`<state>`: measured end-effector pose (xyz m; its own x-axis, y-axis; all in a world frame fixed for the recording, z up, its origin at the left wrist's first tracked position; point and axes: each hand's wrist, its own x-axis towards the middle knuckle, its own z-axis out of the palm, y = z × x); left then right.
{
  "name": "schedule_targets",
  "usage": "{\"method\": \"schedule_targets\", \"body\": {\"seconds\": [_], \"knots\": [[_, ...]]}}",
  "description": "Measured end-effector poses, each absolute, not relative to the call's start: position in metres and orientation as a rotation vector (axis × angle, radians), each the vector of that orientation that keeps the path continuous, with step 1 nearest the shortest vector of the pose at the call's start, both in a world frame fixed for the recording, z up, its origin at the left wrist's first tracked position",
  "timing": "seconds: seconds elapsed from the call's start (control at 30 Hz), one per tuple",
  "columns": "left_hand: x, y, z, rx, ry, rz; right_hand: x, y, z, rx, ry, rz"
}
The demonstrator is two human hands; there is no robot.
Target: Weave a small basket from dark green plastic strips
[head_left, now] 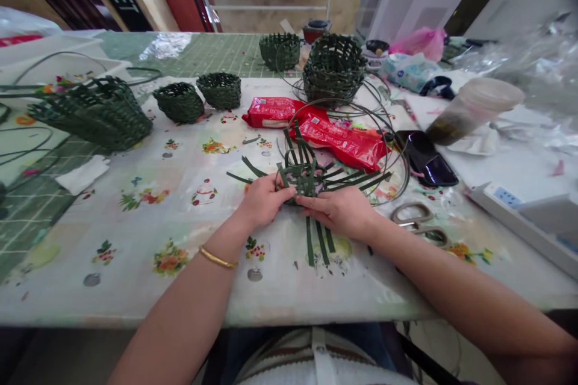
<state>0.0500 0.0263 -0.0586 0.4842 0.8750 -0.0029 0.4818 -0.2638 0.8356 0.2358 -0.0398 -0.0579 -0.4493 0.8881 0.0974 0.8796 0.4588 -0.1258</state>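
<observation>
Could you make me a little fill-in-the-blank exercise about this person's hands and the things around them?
1. The left hand and right hand are both on a woven piece whose colour is dark ____.
2. Around the left forearm goes a gold-coloured ____.
3. The shiny packets lying just beyond the hands are ____ in colour.
4. Seen from the person's side, the scissors lie to the ____ of the woven piece.

Missing words: green; bracelet; red; right.
</observation>
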Motion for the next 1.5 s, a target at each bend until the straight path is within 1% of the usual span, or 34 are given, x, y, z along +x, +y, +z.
{"method": "schedule_targets", "body": {"seconds": [0.23,0.33,0.4,0.5,0.6,0.73,0.9,1.0,1.1,1.27,1.37,1.5], "knots": [[0.054,0.02,-0.045,2.143,1.218,0.51,0.222,-0.045,-0.032,-1.688,-2.635,-0.019],[0.055,0.016,-0.045,2.231,1.237,0.404,0.214,-0.048,-0.028,-1.734,-2.627,-0.052],[0.055,0.013,-0.045,2.262,1.229,0.393,0.212,-0.048,-0.027,-1.761,-2.598,-0.052],[0.055,0.01,-0.047,2.171,1.126,0.498,0.218,-0.043,-0.03,-1.735,-2.58,0.071],[0.052,0.012,-0.051,2.05,1.014,0.614,0.227,-0.037,-0.038,-1.601,-2.552,0.209],[0.046,0.019,-0.055,1.976,0.942,0.658,0.231,-0.034,-0.053,-1.494,-2.512,0.24],[0.045,0.015,-0.053,2.086,1.039,0.591,0.229,-0.035,-0.057,-1.571,-2.435,0.303],[0.048,0.006,-0.052,2.253,1.046,0.575,0.232,-0.033,-0.052,-1.688,-2.324,0.521],[0.051,0.0,-0.054,2.313,0.977,0.526,0.236,-0.03,-0.05,-1.684,-2.258,0.715],[0.049,0.007,-0.059,2.257,0.88,0.365,0.233,-0.032,-0.052,-1.697,-2.261,0.646],[0.046,0.009,-0.059,2.397,1.001,0.229,0.233,-0.033,-0.052,-1.701,-2.28,0.615],[0.048,0.005,-0.057,2.585,1.073,0.161,0.241,-0.034,-0.049,-1.629,-2.28,0.793]]}}
